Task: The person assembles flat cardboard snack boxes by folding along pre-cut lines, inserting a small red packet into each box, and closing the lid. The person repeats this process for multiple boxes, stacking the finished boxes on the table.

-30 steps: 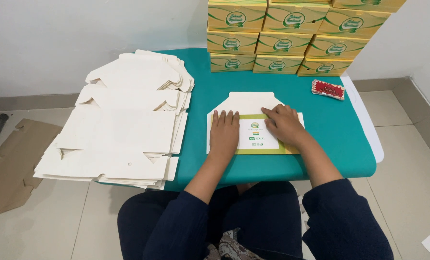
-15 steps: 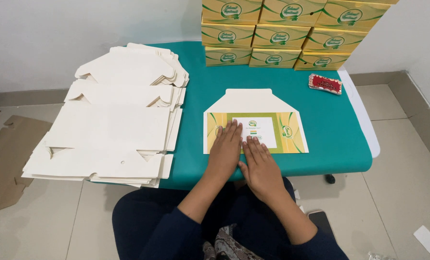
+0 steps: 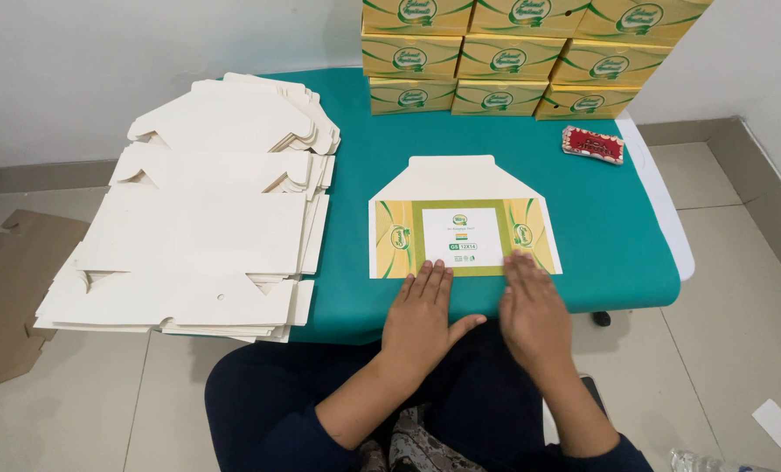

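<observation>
The flat carton lay in the middle of the frame on the green table, printed side up, with its white flap pointing to the top of the frame. Its near edge was just at the front edge of the table. The left hand was flat and open, fingers together, the fingertips touching the lower edge of the carton; it gripped nothing. The right hand was also open and flat, its fingertips on the lower right part of the carton, holding nothing.

To press or fold this edge well, I think both palms should stay flat and push evenly, because the carton sat so near the table edge that it could slide off toward the lap.

At the left of the frame, the stack of white blanks hung over the table's side. At the top stood the yellow boxes, and a small red packet lay at the upper right. Bare green surface remained to the right of the carton.
</observation>
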